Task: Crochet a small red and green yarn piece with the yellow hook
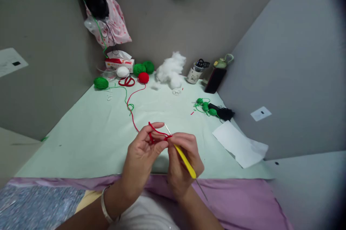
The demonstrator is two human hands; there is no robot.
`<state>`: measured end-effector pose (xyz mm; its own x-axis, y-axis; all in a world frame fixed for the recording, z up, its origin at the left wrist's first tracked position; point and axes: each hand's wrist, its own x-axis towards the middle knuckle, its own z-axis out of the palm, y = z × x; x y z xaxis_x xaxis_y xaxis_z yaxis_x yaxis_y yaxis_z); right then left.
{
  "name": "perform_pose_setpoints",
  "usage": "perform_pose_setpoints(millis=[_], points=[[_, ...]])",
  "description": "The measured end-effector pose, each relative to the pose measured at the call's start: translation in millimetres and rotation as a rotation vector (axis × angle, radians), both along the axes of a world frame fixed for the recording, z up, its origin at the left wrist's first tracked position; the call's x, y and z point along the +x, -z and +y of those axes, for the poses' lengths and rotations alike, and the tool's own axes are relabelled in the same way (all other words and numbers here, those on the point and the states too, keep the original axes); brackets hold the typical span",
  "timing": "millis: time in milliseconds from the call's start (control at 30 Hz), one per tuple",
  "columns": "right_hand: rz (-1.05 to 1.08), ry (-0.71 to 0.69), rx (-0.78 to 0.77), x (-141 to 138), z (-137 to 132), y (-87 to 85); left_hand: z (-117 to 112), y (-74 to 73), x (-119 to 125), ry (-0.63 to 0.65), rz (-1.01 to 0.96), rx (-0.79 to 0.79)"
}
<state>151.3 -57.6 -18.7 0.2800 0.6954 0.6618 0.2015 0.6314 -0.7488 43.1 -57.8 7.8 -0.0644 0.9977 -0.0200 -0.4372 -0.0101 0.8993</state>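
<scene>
Red yarn [158,130] loops over the raised index finger of my left hand [143,154], whose thumb is pinched toward the tip of my right hand. A crochet hook [186,161] with a yellow handle lies in the grip of my right hand [185,163]. Its metal tip points up and left, close to my left fingertip, with red yarn around its shaft. Any small stitched piece between the fingertips is mostly hidden. From my left hand the strand runs back across the table to a red yarn ball [143,77].
Green yarn balls [101,83], red-handled scissors [126,81], a tissue box [120,64] and white stuffing [171,71] line the back. A cup [194,74], a phone [215,80], green crocheted pieces [205,107] and white paper [240,144] are on the right.
</scene>
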Motion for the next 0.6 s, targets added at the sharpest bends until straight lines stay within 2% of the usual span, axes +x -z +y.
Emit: perform_pose_setpoints(millis=[133,267,400,600], points=[[0.201,-0.096,-0.091,4,2,-1.3,6,1.6,8,0.064,-0.078,-0.02],[0.37,-0.25,-0.213,9,7,-4.8,8,-3.2,6,0.09,-0.095,-0.064],[0.422,-0.359,-0.311,19,12,-3.8,8,-4.8,2,0.121,-0.073,-0.085],[0.411,-0.453,-0.383,34,14,-7.5,5,1.2,-3,0.172,-0.049,-0.114]])
